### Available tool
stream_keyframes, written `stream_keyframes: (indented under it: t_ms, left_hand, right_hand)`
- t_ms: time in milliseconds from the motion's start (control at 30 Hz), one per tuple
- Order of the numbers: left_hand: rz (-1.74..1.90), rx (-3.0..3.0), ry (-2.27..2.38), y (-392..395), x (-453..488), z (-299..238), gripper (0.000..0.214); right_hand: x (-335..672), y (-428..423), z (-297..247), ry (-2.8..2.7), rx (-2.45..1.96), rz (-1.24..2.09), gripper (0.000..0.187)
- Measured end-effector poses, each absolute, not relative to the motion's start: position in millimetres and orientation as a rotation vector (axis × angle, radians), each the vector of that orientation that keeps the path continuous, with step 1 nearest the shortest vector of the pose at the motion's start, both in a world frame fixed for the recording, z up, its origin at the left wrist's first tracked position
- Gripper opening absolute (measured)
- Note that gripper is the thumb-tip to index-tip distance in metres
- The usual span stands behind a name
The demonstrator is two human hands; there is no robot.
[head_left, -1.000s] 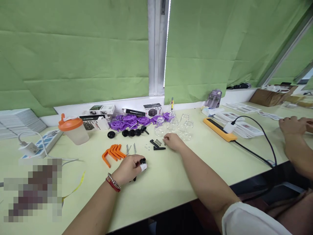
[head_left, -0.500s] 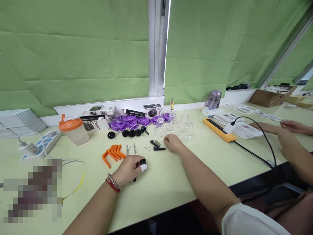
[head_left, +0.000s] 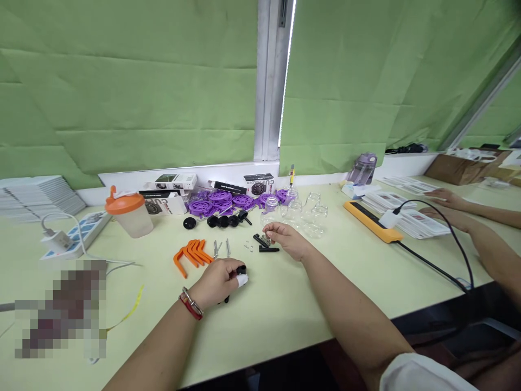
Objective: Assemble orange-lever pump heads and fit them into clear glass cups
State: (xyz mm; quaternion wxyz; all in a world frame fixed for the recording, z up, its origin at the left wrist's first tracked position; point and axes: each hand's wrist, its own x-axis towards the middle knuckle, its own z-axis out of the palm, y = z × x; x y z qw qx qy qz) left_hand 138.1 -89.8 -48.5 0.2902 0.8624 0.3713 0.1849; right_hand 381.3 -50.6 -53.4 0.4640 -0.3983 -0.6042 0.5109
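Observation:
My left hand (head_left: 220, 278), with white tape round the thumb, is closed on a black plastic part (head_left: 241, 269) held just over the table. A thin black piece (head_left: 227, 299) shows below that hand. My right hand (head_left: 288, 240) has its fingertips pinched together over small metal springs (head_left: 266, 239); whether a spring is between them is hidden. Beside the springs lie black plastic pieces (head_left: 268, 250). Tiny metal bits (head_left: 248, 246), silver screws (head_left: 228, 247) and orange hooked parts (head_left: 191, 253) are spread to the left.
Purple plastic rings (head_left: 222, 200), black round-headed parts (head_left: 223, 221) and glass jars (head_left: 313, 217) stand along the back, near cup-holder boxes (head_left: 166, 203). A shaker cup (head_left: 134, 217) is at left. A yellow power strip (head_left: 372, 222) and a co-worker's hands (head_left: 445, 217) are at right.
My right hand has shifted left onto the springs, its fingers now pinched over them. My left hand keeps its hold on the black part. The view has turned slightly left.

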Motion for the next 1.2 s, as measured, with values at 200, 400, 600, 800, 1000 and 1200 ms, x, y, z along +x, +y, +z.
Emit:
stream_keyframes:
  t_ms: [200, 400, 600, 800, 1000, 1200]
  left_hand:
    - [0.490, 2.283, 0.984, -90, 138, -48, 0.018]
    - [0.492, 2.277, 0.990, -89, 138, -51, 0.016]
    - [0.498, 2.288, 1.005, -88, 138, -52, 0.016]
    - [0.509, 2.305, 0.998, -89, 137, -54, 0.015]
    - [0.535, 2.309, 1.023, -89, 139, -53, 0.016]
    - [0.539, 2.303, 1.029, -90, 140, -52, 0.018]
  right_hand:
    - [365, -65, -45, -1.552, -0.752, 1.449, 0.031]
    - [351, -76, -42, -1.655, -0.808, 1.472, 0.032]
    - [347, -80, -41, -1.828, -0.831, 1.197, 0.020]
    - [342, -86, -35, -2.088, -0.780, 0.784, 0.018]
    - [334, -94, -33, -2.080, -0.812, 0.739, 0.016]
    - [330, -96, -35, -2.031, -0.862, 0.799, 0.009]
